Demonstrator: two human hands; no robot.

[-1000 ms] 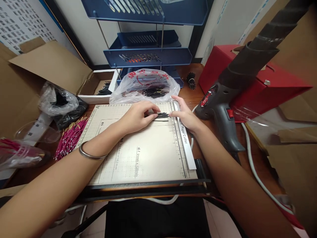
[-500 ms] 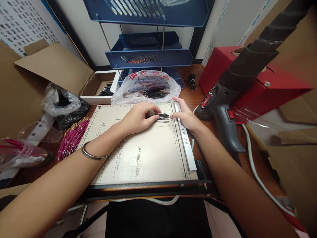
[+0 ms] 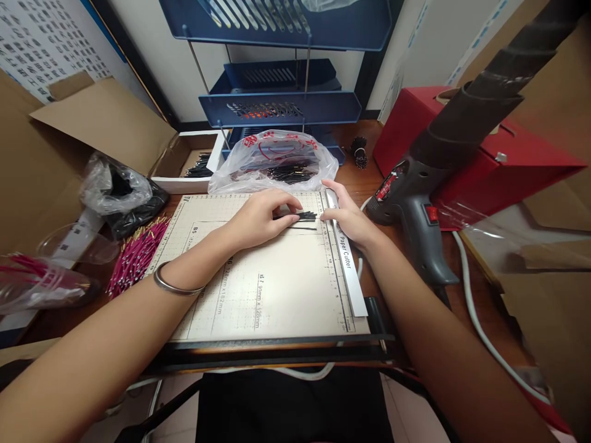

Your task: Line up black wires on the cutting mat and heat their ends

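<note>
My left hand (image 3: 270,216) rests on the beige board of a paper cutter (image 3: 295,280), thumb and fingers closed round a small bundle of thin black pieces, like wires or tubing (image 3: 308,216). Their ends point right and stick out past my fingertips. One loose black piece (image 3: 305,228) lies just in front of the bundle. My right hand (image 3: 344,214) straddles the cutter's pale guard strip (image 3: 349,271) on the right edge. Its thumb points left, close to the ends of the bundle, and the index finger stretches forward, apart from the thumb. Its other fingers are hidden.
Behind the board stand a clear plastic bag (image 3: 277,157) of black pieces and blue trays (image 3: 281,107). A heat gun (image 3: 415,203) and red box (image 3: 484,160) are at right. Magenta pieces (image 3: 136,258), a black bag (image 3: 143,206) and a cardboard box (image 3: 173,183) lie left.
The black pieces by my left fingers sit closer together at their tips. Both hands stay in nearly the same place, and the view has shifted very slightly.
</note>
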